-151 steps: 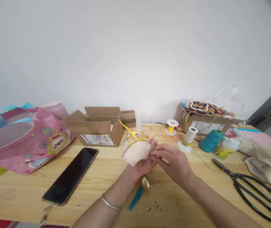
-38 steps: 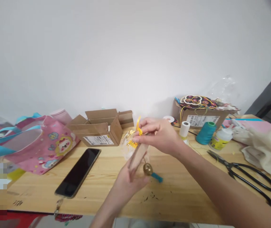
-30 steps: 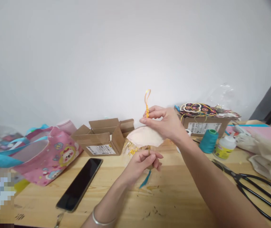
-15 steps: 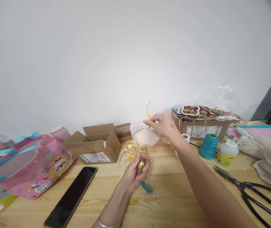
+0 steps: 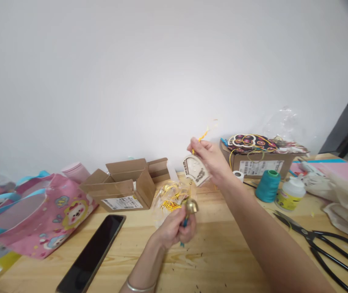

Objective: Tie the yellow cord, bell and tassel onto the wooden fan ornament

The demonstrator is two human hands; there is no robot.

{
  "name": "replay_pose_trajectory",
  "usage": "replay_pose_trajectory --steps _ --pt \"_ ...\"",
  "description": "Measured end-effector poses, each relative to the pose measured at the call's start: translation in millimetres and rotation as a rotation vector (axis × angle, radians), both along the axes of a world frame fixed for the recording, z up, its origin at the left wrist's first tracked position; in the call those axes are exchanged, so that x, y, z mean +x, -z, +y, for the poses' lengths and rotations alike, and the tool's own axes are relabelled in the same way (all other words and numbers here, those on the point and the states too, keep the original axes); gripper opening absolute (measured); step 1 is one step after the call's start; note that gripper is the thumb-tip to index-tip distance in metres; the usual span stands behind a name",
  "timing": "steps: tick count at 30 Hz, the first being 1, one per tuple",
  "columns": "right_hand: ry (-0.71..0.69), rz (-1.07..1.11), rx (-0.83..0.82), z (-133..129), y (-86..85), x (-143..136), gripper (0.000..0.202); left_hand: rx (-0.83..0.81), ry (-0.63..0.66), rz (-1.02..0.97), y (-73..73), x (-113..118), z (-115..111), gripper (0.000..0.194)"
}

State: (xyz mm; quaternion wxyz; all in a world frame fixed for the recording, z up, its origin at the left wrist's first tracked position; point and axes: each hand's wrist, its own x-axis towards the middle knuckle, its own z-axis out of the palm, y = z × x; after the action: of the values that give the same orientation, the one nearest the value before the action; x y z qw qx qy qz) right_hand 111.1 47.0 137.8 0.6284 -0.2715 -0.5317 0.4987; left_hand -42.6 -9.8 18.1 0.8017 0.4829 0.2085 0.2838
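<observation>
Head view: the right hand [image 5: 212, 158] is pinching a twisted yellow cord [image 5: 203, 134] right of the frame's centre, and a fan-shaped, pale cut-out plaque [image 5: 196, 169] is hanging just below those fingertips. The left hand [image 5: 172, 230], lower centre, is closing its fingers around a teal tassel [image 5: 185, 222], directly under a shiny brass-coloured bell [image 5: 192, 206].

Printed white labels are showing on the open brown cardboard box [image 5: 122, 183] left of centre and on the filled brown cardboard box [image 5: 235, 167] at right, their print too small to be read. A white plastic bottle [image 5: 290, 193] at right is carrying a yellow label, its lettering also illegible. At left, a pink fabric bag [image 5: 52, 211] is displaying a cartoon animal.

Half a second ago the plaque was showing its plain side; now its openwork, dark-marked side is facing the camera. The bell, then lying within the left fingers, is now standing above them.
</observation>
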Motion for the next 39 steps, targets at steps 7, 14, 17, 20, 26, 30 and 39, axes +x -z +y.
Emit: replay_pose_trajectory --steps 7,14,17,20,26,30,39 --pt "-0.458 0.279 -0.119 -0.7 -3.3 2.4 0.039 0.221 -0.018 0.215 -6.6 0.5 -0.7 0.036" --pt "-0.586 -0.049 -0.116 7.9 18.1 -3.0 0.034 0.015 -0.413 -0.395 -15.8 7.1 5.1 0.071" --pt "-0.593 -0.157 -0.127 14.4 27.8 -3.1 0.033 -0.054 -0.440 -0.476 -20.3 7.6 1.7 0.068" --pt "-0.521 -0.236 -0.123 18.6 31.6 -3.2 0.033 -0.074 -0.418 -0.491 -21.1 8.1 -0.6 0.063" --pt "-0.368 -0.291 -0.126 18.8 28.1 -2.9 0.036 -0.017 -0.327 -0.254 -10.8 13.2 -2.0 0.044" --pt "-0.201 -0.261 -0.125 18.5 23.5 -1.9 0.038 -0.018 -0.338 -0.052 -4.6 16.2 0.0 0.038" --pt "0.003 -0.023 -0.125 14.3 6.5 22.0 0.033 0.060 -0.303 0.045 0.1 11.8 1.5 0.043"
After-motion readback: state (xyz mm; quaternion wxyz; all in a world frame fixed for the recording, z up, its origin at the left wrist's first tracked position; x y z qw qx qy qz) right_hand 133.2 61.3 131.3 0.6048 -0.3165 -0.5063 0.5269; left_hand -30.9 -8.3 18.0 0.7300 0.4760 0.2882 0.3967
